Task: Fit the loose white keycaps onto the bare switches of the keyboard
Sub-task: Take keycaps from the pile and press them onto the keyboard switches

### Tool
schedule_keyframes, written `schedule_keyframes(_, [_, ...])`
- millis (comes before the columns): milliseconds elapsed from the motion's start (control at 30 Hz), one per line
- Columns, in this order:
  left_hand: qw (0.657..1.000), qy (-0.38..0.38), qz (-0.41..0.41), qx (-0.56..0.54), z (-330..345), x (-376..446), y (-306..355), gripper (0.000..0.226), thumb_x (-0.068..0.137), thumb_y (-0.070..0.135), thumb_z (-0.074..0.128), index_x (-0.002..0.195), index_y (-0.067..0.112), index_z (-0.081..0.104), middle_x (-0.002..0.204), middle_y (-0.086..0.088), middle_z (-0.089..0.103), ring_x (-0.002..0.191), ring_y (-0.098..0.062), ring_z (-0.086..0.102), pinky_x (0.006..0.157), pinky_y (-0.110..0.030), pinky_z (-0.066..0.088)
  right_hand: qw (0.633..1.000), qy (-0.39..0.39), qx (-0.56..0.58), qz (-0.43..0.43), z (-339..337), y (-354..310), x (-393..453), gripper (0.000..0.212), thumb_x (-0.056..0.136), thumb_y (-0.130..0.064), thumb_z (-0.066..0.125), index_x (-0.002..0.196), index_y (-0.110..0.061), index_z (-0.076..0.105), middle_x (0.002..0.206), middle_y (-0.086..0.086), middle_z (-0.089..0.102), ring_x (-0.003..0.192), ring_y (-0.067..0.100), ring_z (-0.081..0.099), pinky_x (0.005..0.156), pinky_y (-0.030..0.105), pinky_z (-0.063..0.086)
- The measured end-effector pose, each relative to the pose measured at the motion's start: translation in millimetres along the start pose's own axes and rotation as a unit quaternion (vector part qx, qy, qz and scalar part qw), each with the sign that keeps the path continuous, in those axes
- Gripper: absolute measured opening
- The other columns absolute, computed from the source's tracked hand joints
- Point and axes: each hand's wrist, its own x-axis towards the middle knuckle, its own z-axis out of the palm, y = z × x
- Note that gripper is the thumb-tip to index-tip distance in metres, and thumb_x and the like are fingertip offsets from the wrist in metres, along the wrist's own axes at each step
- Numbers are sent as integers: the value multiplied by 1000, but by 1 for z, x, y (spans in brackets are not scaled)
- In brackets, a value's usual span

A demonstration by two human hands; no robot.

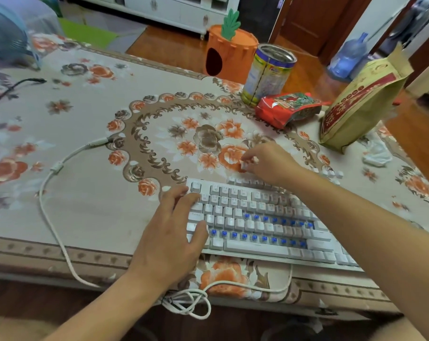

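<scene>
Keyboard (pixel 262 225), white, lies at the near edge of the flower-patterned desk (pixel 85 193), with two rows of bare blue switches (pixel 254 238) showing among its fitted caps. The left hand (pixel 174 232) rests flat on the keyboard's left end, fingers spread, holding nothing. The right hand (pixel 267 162) hovers just beyond the keyboard's far edge, its grip pinching a white keycap (pixel 245 164) at the fingertips. More loose keycaps (pixel 331 173) lie on the desk to the right of that hand. A white cable (pixel 58 232) loops over the desk's front edge.
</scene>
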Motion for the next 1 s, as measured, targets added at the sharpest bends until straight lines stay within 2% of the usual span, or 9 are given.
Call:
schedule_keyframes(67, [1000,0,0,-3,0,0,0,54,91,44,48,138,19,54,149,8,37,128,-10,46,90,-22,42,999,8,-29,-33,5,0,6,22,91,-22,70,112,-21,75,105,-2,74,98,18,60,80,29,47])
schedule_keyframes(133, [1000,0,0,-3,0,0,0,56,91,47,45,139,19,54,149,8,36,129,-9,45,91,-22,42,996,15,-58,-60,7,0,10,15,91,-20,70,104,-20,77,93,0,74,90,18,51,75,30,41])
schedule_keyframes(267, [1000,0,7,4,0,0,-1,56,90,46,44,138,18,54,149,5,39,128,-10,45,91,-22,43,989,23,-95,-108,12,0,15,11,87,-10,70,93,-18,77,82,0,68,80,21,56,78,42,53])
schedule_keyframes(400, [1000,0,7,6,0,0,0,56,90,46,44,138,19,54,149,6,38,128,-10,45,90,-22,43,984,51,-92,-142,12,-4,9,16,94,-12,63,103,-11,76,92,5,67,90,25,55,78,42,49])
schedule_keyframes(500, [1000,-2,11,6,0,1,0,56,90,46,44,137,18,54,147,7,38,126,-8,45,88,-22,43,991,99,6,-92,4,-10,-8,22,96,-18,62,114,-17,73,104,-1,64,103,20,54,88,39,47])
schedule_keyframes(633, [1000,-3,13,10,0,0,1,55,90,44,46,136,16,55,146,5,40,125,-9,47,87,-19,41,973,153,156,-75,-9,-27,-66,24,92,-17,68,116,-21,69,98,-13,64,90,5,59,82,25,51])
schedule_keyframes(700, [1000,-3,14,15,0,-1,1,54,90,43,48,137,15,55,146,4,40,125,-10,47,87,-19,40,965,154,204,-57,-7,-30,-100,20,89,-18,71,108,-23,67,94,-14,65,86,4,60,77,23,52])
schedule_keyframes(800, [1000,-5,15,14,0,-1,1,57,90,46,44,137,15,55,147,5,39,126,-9,45,88,-18,40,968,160,183,-66,9,-27,-134,13,85,-16,76,94,-20,68,88,-11,64,82,6,59,73,27,52])
schedule_keyframes(1000, [1000,-4,17,16,0,-1,1,55,90,44,46,137,15,55,146,4,40,126,-10,47,89,-21,42,968,188,115,-118,39,-23,-153,16,82,-5,77,90,-16,69,92,-6,66,89,10,60,76,27,52])
